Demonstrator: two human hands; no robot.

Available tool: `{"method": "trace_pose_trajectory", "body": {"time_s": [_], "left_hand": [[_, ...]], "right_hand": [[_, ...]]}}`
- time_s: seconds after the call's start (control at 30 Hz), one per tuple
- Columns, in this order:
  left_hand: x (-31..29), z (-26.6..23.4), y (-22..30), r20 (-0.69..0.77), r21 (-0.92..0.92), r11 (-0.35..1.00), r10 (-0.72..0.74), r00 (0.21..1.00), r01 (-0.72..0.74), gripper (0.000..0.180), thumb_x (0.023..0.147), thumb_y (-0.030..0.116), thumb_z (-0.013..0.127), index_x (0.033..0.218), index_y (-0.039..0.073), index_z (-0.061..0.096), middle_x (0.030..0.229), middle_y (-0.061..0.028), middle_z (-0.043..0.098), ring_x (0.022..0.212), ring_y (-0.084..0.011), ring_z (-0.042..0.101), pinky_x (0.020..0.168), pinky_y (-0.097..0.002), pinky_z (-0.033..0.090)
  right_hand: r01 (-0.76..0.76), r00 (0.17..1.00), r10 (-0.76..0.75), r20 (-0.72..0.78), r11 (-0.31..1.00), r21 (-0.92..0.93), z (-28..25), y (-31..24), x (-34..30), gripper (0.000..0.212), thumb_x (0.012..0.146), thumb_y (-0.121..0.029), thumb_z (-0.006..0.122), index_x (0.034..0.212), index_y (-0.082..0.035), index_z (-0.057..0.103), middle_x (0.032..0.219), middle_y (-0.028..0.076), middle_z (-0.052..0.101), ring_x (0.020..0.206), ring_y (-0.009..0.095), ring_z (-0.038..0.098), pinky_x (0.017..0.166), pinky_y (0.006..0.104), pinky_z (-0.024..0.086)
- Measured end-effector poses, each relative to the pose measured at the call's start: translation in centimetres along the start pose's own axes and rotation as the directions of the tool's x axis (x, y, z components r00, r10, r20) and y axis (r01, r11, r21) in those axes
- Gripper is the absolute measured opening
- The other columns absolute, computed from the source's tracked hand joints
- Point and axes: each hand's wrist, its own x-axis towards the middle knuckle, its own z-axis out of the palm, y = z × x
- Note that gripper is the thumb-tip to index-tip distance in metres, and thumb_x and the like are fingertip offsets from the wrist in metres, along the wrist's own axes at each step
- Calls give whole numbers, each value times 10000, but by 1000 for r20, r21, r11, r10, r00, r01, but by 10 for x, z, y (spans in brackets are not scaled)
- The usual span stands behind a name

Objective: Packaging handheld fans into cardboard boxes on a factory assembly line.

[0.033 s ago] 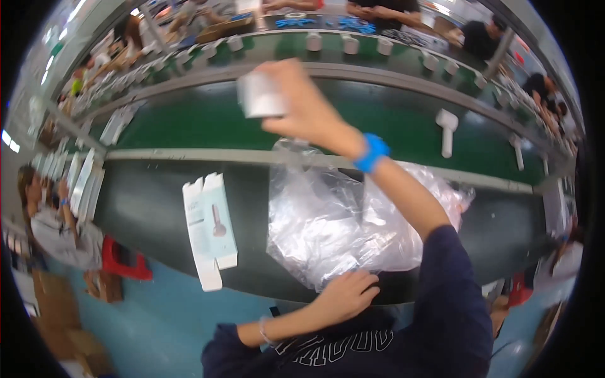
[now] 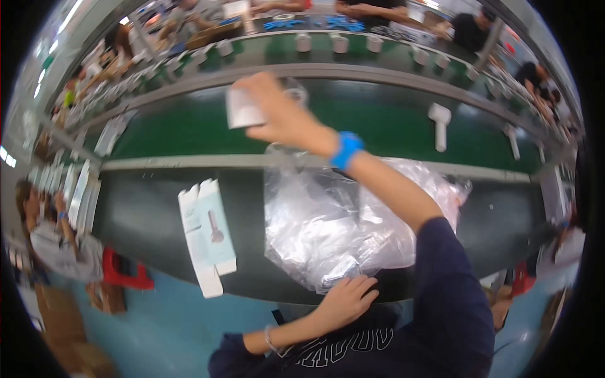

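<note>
Over the green conveyor, my right hand (image 2: 277, 113), with a blue band at the wrist, is closed on a white box-shaped piece (image 2: 243, 109), blurred by motion. Just behind the hand a round whitish part (image 2: 296, 96) shows, mostly hidden. My left hand (image 2: 346, 299) lies at the near edge of the dark table with fingers loosely stretched, by the lower edge of a clear plastic bag (image 2: 309, 233). That crumpled bag passes under my right forearm; its contents are unclear. Left of it lies a flattened, pale green and white printed carton (image 2: 211, 236).
A white handheld device (image 2: 440, 126) lies on the conveyor (image 2: 372, 113) to the right. A metal rail (image 2: 189, 161) divides belt from table. Folded cartons (image 2: 113, 132) lie at far left. Across a farther belt with white pieces (image 2: 340, 43), people work. A red stool (image 2: 126, 271) stands left.
My right hand and the white piece have shifted slightly left, and a round whitish part now shows behind the hand. The whole view has turned a little. My left hand stays put.
</note>
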Motion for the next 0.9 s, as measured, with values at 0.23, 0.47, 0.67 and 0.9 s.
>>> {"method": "trace_pose_trajectory", "body": {"time_s": [0.23, 0.47, 0.67, 0.9], "left_hand": [[-9, 13, 16, -201, -1, 957, -283, 938, 289, 321, 730, 76, 663, 1047, 84, 615, 1167, -132, 539, 1124, -310, 519, 864, -416, 413], [-5, -1, 5, -319, 129, 864, -428, 846, 486, 347, 740, 28, 625, 1079, 101, 613, 1126, -118, 567, 1028, -321, 572, 821, -402, 452], [13, -21, 2, -225, 373, 723, -538, 813, 582, 428, 753, 67, 614, 1179, 64, 568, 1296, -155, 518, 1162, -336, 534, 710, -358, 543], [13, -28, 14, -184, 458, 613, -644, 743, 644, 493, 738, 160, 722, 1191, 53, 558, 1148, -122, 586, 1048, -302, 565, 773, -369, 506]], "right_hand": [[23, 985, 57, 161, 890, -456, 105, 79, -35, 594, 703, -285, 743, 1207, -75, 510, 1184, 190, 490, 1048, 352, 512, 904, 411, 439], [-91, 992, 118, 46, 915, -393, -8, 111, -51, 450, 745, -286, 636, 1124, -49, 582, 1077, 176, 601, 1014, 370, 554, 877, 485, 435], [-401, 676, 734, -62, 296, -867, -208, 240, -167, 376, 677, -304, 602, 855, 15, 687, 906, 245, 661, 853, 377, 652, 758, 470, 519], [-385, 516, 854, -69, 159, -909, -264, 232, -247, 736, 583, -280, 747, 1221, 2, 512, 1143, 235, 599, 1068, 398, 570, 883, 470, 482]]}}
